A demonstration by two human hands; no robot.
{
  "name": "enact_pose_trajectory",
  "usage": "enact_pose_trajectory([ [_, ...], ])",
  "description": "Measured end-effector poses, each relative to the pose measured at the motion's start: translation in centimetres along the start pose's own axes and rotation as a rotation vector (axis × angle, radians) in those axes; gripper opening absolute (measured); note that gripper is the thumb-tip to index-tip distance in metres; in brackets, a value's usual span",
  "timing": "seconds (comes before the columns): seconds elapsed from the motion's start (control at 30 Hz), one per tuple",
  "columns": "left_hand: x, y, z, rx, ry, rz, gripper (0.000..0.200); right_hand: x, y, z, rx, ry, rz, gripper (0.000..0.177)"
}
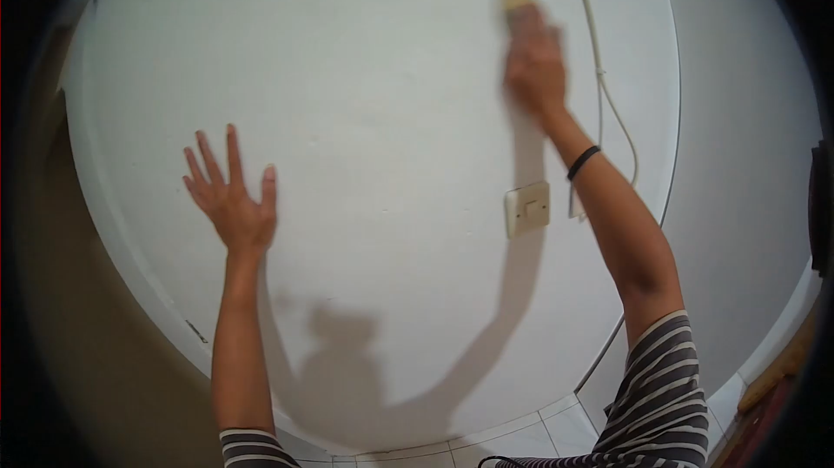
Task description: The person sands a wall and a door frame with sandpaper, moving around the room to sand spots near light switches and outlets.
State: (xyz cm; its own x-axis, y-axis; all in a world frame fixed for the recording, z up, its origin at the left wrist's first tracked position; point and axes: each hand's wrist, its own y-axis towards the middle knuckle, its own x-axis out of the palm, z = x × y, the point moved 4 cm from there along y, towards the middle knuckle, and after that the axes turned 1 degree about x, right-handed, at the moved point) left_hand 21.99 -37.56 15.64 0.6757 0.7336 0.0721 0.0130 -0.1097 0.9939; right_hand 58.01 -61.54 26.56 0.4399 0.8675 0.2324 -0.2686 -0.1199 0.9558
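Note:
My left hand lies flat on the white wall at the left, its fingers spread and nothing in it. Higher up at the right, my right hand is closed around a yellowish item held at the wall; motion blurs both, and I cannot make out what the item is. A black band circles my right wrist. Below that hand, a light switch is mounted on the wall.
A pale cable runs down the wall beside my right forearm. Further right stands a grey-white panel. White floor tiles show at the bottom, and a dark opening lies beyond the wall's left edge.

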Motion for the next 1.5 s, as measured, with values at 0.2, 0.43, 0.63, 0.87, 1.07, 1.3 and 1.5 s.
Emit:
enact_pose_trajectory([
  [0.2, -0.6, 1.7, 5.5, 0.023, 0.037, -0.035, 0.066, -1.3, -2.5, -0.9, -0.504, 0.355, -0.034, 0.046],
  [0.43, 1.6, 1.7, 5.0, -0.014, 0.009, -0.051, 0.065, 1.4, 8.4, 12.9, 0.194, -0.122, 0.072, 0.043],
  [0.63, 1.6, 1.5, 5.1, 0.036, 0.061, -0.032, 0.062, 2.6, 3.6, 0.7, -0.423, 0.285, 0.069, 0.050],
  [0.87, 0.9, 1.7, 5.5, 0.035, 0.030, -0.052, 0.062, 0.1, 2.6, 11.8, 0.008, -0.100, 0.096, 0.039],
  [1.07, 0.8, 2.1, 5.9, 0.057, 0.060, -0.058, 0.064, 0.8, -1.0, 13.2, 0.049, -0.022, 0.124, 0.044],
  [1.3, -1.0, 1.9, 3.8, 0.194, 0.031, -0.132, 0.068, 3.3, 3.4, 12.6, 0.204, -0.158, -0.042, 0.054],
  [1.5, -2.2, 1.8, 5.5, 0.242, 0.060, -0.148, 0.068, 0.2, -0.9, 4.1, -0.261, 0.308, -0.044, 0.054],
])
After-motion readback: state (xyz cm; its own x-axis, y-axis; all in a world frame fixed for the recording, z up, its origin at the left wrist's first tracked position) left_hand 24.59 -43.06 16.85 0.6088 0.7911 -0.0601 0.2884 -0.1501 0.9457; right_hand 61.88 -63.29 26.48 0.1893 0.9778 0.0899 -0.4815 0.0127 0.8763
